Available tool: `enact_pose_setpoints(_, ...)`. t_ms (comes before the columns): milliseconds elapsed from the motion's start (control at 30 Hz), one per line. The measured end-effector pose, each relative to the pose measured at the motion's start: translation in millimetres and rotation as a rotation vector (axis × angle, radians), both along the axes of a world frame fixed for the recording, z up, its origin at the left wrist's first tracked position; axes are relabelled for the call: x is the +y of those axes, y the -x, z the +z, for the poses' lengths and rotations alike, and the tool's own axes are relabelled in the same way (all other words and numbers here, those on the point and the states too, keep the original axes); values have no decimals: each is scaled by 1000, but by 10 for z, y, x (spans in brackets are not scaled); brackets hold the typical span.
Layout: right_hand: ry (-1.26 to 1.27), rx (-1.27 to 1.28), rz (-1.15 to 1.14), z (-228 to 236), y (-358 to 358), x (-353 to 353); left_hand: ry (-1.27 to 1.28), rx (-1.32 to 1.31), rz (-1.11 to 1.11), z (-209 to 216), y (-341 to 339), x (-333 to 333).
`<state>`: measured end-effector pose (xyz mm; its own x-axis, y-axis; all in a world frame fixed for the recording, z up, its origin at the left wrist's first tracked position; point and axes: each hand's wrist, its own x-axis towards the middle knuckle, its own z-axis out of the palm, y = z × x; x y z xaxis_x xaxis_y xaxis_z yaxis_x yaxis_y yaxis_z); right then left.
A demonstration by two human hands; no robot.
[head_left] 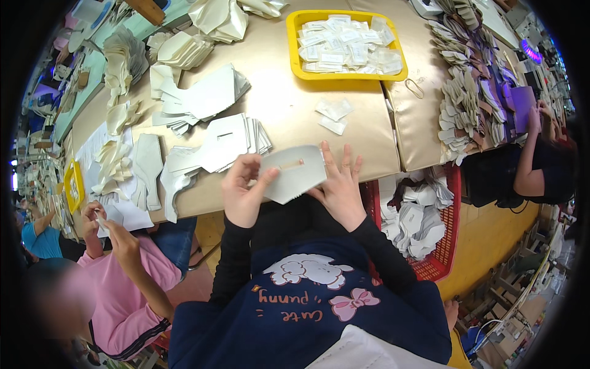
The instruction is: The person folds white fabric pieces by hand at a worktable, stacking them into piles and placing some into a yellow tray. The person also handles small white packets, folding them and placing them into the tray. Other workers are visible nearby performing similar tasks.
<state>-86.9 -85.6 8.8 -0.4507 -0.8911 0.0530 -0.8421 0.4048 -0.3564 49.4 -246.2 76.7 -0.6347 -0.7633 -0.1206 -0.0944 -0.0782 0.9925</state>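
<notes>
White cut panel point(294, 174), flat with a narrow slot near its middle, was held just above the near edge of the tan worktop point(362, 141), at about 12 o'clock from the wearer's chest. The left hand point(241, 192) was pinched on its 9 o'clock edge, thumb on top and fingers curled beneath. The right hand point(340, 184) lay at the 3 o'clock edge with fingers spread, pressed against the panel's rim rather than clamped round it. Stacks of like white panels point(230, 142) lay at 10 o'clock from the hands, two small white slips point(334, 115) at 12 o'clock, and a yellow tray point(346, 44) of such slips farther off at 12 o'clock. A red basket point(439, 246) of white pieces stood at 4 o'clock. For the handling to go well, the panel would best be kept level and taut between both hands, with the slot left uncovered by the thumb.
</notes>
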Motion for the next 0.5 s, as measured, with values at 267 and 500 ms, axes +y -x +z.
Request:
enact_pose_setpoints(267, 485, -1159, -286, 128, 105, 339, -312, -158, -187, -369, -65, 238)
enact_pose_setpoints(500, 490, -1293, -371, 142, 261, 523, 0, -157, -214, -651, 238, 393)
